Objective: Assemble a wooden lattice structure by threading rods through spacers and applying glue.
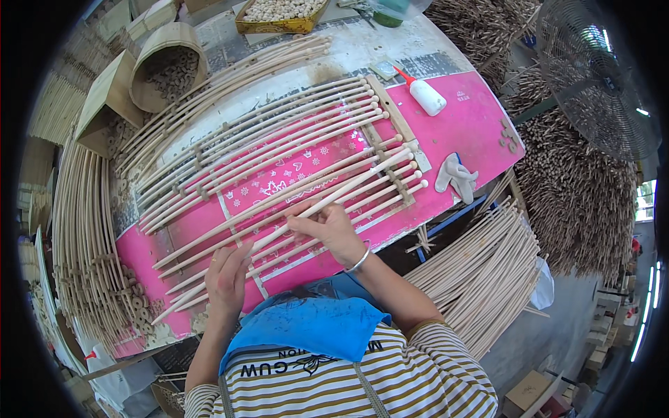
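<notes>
My right hand [329,231], with a bracelet at its wrist, is closed on a pale wooden rod [355,182] that slants across the work surface. Nearer the front left, my left hand [226,277] is closed around the same rod, its fingers hiding part of it. Beneath and beyond lie several similar rods [279,146] side by side, many with a small ball at the right end and a few with wooden rings. The ball ends line up along a wooden rack [394,111] on a pink sheet [460,118].
A white glue bottle [427,97] with a red tip and a glove [456,177] lie at the right. Ring-filled bins [169,42] stand at the far left; a tray of wooden balls [279,26] sits at the back. Rod bundles [481,272] and a fan [599,76] flank the right side.
</notes>
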